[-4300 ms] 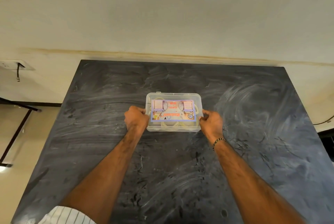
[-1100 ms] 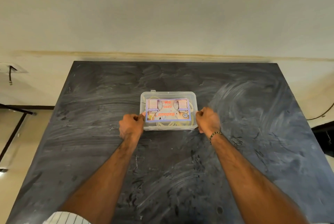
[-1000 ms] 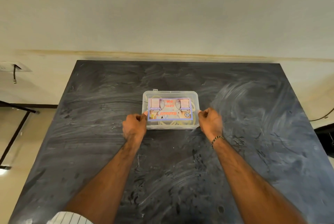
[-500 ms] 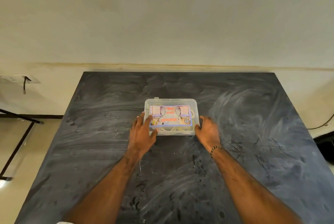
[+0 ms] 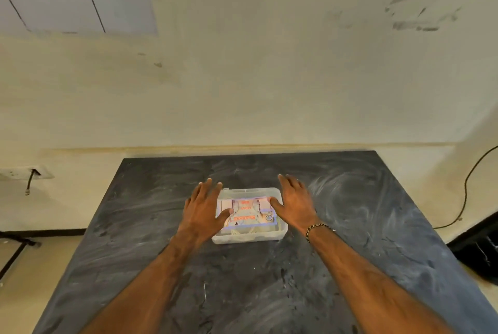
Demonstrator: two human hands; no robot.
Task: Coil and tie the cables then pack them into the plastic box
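Over closed box (image 5: pixel 249 235) — seemingly flat hands

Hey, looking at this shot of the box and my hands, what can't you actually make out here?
All from the head view:
- Cables inside the plastic box: only pale loops show through the wall; the label on the lid hides the rest, so count and ties are unclear.
- Label text: too small and blurred to read.
- Box side edges: covered by the left hand and right hand, so whether the lid is latched is hidden.
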